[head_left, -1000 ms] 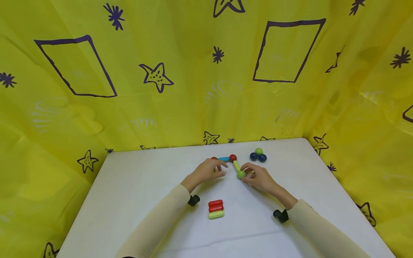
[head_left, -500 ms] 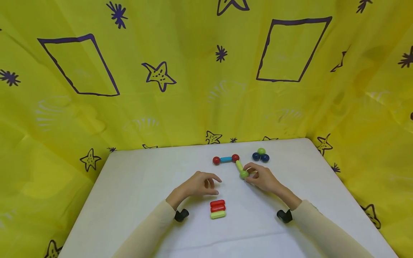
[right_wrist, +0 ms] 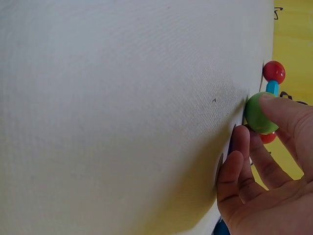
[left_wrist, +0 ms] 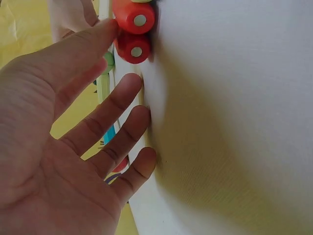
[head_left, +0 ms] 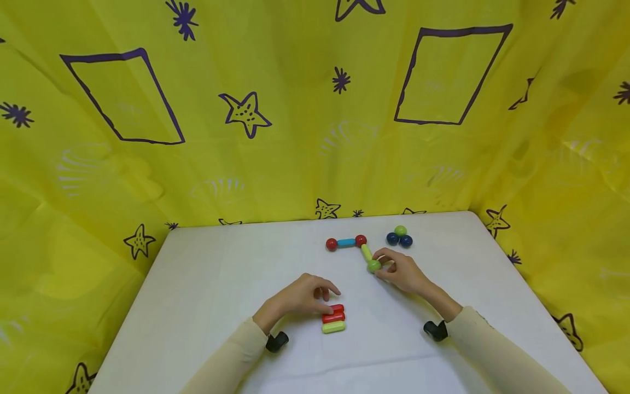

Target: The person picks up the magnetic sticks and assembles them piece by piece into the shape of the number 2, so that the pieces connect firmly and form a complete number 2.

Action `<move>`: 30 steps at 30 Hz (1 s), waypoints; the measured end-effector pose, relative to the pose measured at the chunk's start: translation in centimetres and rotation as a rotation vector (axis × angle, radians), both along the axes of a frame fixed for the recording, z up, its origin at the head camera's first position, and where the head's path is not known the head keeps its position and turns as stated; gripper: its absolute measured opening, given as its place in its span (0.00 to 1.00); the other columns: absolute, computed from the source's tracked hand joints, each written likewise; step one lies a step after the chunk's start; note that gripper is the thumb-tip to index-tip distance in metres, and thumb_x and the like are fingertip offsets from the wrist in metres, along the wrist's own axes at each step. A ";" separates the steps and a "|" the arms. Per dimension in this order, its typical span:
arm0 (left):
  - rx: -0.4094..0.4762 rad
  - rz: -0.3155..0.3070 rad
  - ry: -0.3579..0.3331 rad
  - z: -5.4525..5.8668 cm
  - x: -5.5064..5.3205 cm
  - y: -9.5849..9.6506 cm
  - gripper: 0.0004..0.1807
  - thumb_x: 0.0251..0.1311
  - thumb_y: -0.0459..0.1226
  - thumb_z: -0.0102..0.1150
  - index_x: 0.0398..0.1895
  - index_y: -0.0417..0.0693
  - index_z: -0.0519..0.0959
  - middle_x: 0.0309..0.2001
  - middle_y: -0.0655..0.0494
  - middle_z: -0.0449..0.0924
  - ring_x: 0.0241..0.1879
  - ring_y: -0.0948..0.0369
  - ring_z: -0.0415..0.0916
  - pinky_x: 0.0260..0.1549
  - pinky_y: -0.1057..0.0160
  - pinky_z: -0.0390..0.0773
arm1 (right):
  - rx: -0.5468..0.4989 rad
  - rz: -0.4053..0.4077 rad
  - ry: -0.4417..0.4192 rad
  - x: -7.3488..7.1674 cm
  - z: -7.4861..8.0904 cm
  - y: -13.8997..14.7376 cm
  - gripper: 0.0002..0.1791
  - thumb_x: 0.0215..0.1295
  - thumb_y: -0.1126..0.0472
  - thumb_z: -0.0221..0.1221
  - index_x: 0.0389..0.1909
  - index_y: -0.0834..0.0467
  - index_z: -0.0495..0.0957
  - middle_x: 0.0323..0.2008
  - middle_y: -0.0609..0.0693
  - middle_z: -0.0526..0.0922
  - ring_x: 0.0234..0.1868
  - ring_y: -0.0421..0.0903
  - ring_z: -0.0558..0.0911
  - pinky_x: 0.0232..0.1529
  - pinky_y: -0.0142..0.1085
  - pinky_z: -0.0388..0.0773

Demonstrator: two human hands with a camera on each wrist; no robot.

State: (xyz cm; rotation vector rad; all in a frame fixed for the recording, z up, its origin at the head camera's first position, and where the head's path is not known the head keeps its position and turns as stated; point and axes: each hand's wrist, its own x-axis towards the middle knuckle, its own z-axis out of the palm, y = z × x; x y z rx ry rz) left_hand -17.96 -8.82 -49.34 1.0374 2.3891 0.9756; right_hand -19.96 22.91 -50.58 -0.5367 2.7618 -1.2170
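My right hand (head_left: 403, 273) pinches a green ball (right_wrist: 255, 115) between thumb and fingers. That ball ends a chain of magnetic toy pieces: a light green stick (head_left: 366, 253), a red ball (head_left: 361, 241), a blue stick (head_left: 346, 243) and another red ball (head_left: 332, 244). My left hand (head_left: 299, 295) hovers low over the table, its thumb against the stacked red sticks (left_wrist: 134, 48). In the left wrist view its other fingers stretch out loosely, curled round nothing. Side by side with the two red sticks lies a light green stick (head_left: 333, 327); round metal ends show on the red ones.
Two dark blue balls (head_left: 406, 241) and a green ball (head_left: 401, 231) sit in a cluster at the back right. A white table (head_left: 221, 262) carries everything, with a yellow patterned curtain (head_left: 295, 164) behind it and at both sides.
My left hand has left the chain and come down and back toward me to the red sticks. My right hand stays at the green ball.
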 end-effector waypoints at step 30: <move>-0.089 -0.012 0.111 -0.4 -0.1 0.6 0.09 0.61 0.36 0.70 0.44 0.54 0.90 0.28 0.70 0.78 0.33 0.67 0.73 0.35 0.71 0.73 | -0.005 0.002 0.015 0.0 -0.2 0.1 0.16 0.65 0.65 0.68 0.52 0.55 0.78 0.46 0.57 0.87 0.27 0.42 0.76 0.29 0.32 0.73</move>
